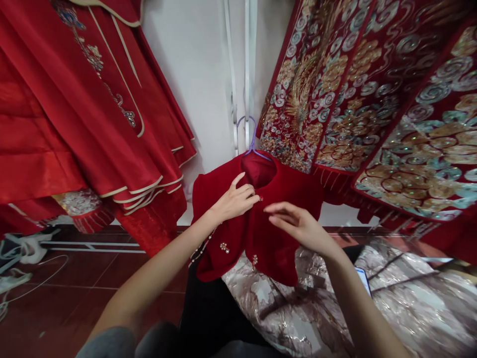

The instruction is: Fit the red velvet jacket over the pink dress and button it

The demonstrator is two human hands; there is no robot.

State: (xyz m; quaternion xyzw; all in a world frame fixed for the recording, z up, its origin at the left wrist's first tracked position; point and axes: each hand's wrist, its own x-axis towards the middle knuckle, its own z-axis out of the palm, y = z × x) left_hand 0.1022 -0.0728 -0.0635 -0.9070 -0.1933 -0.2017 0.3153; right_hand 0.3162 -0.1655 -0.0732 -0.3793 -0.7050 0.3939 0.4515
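Note:
A short dark red jacket (283, 189) hangs in front of me on a purple hanger (253, 134). My left hand (237, 200) lies at its front opening just below the neckline, fingertips closed on the edge beside a small ornamental button (261, 199), with one finger raised. To the right, my right hand (294, 221) is over the other front panel with thumb and fingers apart; I see nothing between them. Lower on the jacket are a flower-shaped beaded ornament (224, 246) and a similar ornament (255, 259) near the hem.
Red robes with pale piping (149, 134) hang at left; heavily embroidered red garments (346, 99) hang at right. A shiny floral fabric (276, 308) covers part of my lap. A phone (363, 279) lies by my right forearm. Metal rack bars (93, 247) and a white cable (48, 291) are low at left.

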